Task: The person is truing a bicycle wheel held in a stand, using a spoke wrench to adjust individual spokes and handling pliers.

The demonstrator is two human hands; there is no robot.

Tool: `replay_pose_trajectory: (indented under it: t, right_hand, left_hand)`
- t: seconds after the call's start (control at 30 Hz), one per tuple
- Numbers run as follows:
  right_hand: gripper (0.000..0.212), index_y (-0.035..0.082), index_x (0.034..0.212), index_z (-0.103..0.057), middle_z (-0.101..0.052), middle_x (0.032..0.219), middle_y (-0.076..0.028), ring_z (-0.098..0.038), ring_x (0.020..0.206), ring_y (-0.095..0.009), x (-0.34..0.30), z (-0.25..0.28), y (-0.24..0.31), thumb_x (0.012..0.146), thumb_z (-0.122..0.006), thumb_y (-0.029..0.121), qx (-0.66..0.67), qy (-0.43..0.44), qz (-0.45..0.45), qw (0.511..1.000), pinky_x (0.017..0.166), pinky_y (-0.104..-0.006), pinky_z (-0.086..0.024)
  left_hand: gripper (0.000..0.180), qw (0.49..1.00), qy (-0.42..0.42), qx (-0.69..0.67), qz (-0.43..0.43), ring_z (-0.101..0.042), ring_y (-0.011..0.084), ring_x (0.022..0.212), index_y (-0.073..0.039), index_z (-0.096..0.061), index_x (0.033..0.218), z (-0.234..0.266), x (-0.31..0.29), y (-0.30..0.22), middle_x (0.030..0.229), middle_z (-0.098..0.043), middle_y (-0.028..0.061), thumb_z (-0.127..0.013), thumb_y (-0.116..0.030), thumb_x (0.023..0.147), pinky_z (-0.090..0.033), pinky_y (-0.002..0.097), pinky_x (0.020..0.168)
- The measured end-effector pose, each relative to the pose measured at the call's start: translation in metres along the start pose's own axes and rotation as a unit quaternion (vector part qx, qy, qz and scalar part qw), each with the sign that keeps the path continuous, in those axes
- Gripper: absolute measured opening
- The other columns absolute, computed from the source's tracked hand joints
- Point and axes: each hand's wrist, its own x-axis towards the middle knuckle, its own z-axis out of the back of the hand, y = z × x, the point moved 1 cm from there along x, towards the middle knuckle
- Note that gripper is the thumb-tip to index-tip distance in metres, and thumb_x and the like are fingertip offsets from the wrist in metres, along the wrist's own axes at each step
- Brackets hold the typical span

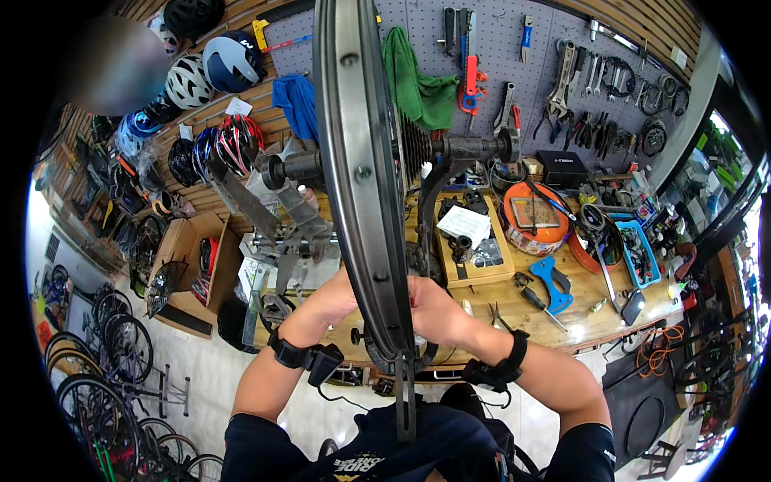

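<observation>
A bare bicycle wheel rim [353, 153] stands upright in front of me, without a tyre, held in a metal truing stand [301, 213]. Its cassette [414, 149] shows on the right side of the wheel. My left hand [340, 296] reaches to the rim's lower left side; its fingers are hidden behind the rim. On the other side, my right hand [438, 311] is close against the wheel with its fingers curled. Whatever its fingertips hold is hidden. Both wrists wear black straps with small devices.
The wooden workbench [514, 309] carries a yellow tray [479, 273], an orange round container [534, 218], a blue tool [552, 286], a screwdriver [536, 300] and a blue parts bin [640, 255]. Tools hang on the pegboard [554, 24]. A cardboard box [189, 265] stands left; bicycles line the floor.
</observation>
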Motion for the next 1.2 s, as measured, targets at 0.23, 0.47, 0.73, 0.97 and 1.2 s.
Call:
replay_pose_trajectory:
  t: [0.23, 0.47, 0.73, 0.97, 1.2]
  right_hand:
    - [0.036, 0.001, 0.124, -0.054, -0.057, 0.078, 0.000, -0.053, 0.070, -0.009, -0.018, 0.034, 0.032, 0.095, -0.061, 0.020, 0.276, 0.213, -0.162, 0.923, 0.064, -0.0261, -0.044]
    - [0.032, 0.003, 0.113, -0.058, -0.057, 0.077, 0.002, -0.048, 0.061, -0.004, -0.009, 0.037, 0.019, 0.094, -0.063, 0.029, 0.224, 0.280, -0.078, 0.930, 0.051, -0.0189, -0.035]
    - [0.029, -0.006, 0.085, -0.057, -0.061, 0.073, -0.005, -0.055, 0.067, -0.012, -0.005, 0.009, 0.022, 0.083, -0.072, 0.019, -0.066, 0.011, -0.064, 0.996, 0.062, -0.0291, -0.046]
    - [0.044, -0.007, 0.105, -0.050, -0.065, 0.095, -0.022, -0.064, 0.095, -0.026, 0.000, 0.001, 0.003, 0.081, -0.072, 0.022, -0.244, -0.097, 0.021, 0.965, 0.080, -0.0361, -0.049]
    - [0.020, 0.005, 0.104, -0.057, -0.048, 0.071, 0.006, -0.041, 0.057, -0.003, -0.006, 0.035, 0.016, 0.094, -0.062, 0.022, 0.217, 0.183, -0.166, 0.944, 0.048, -0.0181, -0.030]
  left_hand:
    - [0.047, 0.999, -0.035, 0.004, -0.024, -0.060, 0.0136, 0.091, -0.001, -0.056, 0.114, 0.004, 0.002, 0.007, 0.098, -0.062, 0.0054, -0.055, -0.043, 0.094, -0.047, 0.0287, 0.085]
    - [0.040, 0.998, -0.053, 0.003, 0.032, -0.062, 0.0127, 0.087, -0.003, -0.060, 0.110, 0.003, 0.005, -0.001, 0.093, -0.065, 0.0050, -0.050, -0.038, 0.096, -0.047, 0.0268, 0.080]
    - [0.040, 0.997, -0.066, 0.024, 0.022, -0.059, 0.0126, 0.090, -0.002, -0.058, 0.110, 0.007, 0.002, 0.008, 0.095, -0.062, 0.0052, -0.052, -0.039, 0.095, -0.045, 0.0265, 0.081]
    - [0.049, 0.999, -0.034, 0.015, 0.014, -0.058, 0.0132, 0.096, -0.002, -0.053, 0.120, 0.010, 0.005, 0.015, 0.099, -0.062, 0.0043, -0.056, -0.042, 0.093, -0.043, 0.0278, 0.086]
    - [0.041, 0.998, -0.023, -0.059, -0.024, -0.061, 0.0106, 0.084, -0.001, -0.057, 0.117, 0.015, 0.010, 0.024, 0.094, -0.063, 0.0023, -0.065, -0.032, 0.091, -0.049, 0.0248, 0.075]
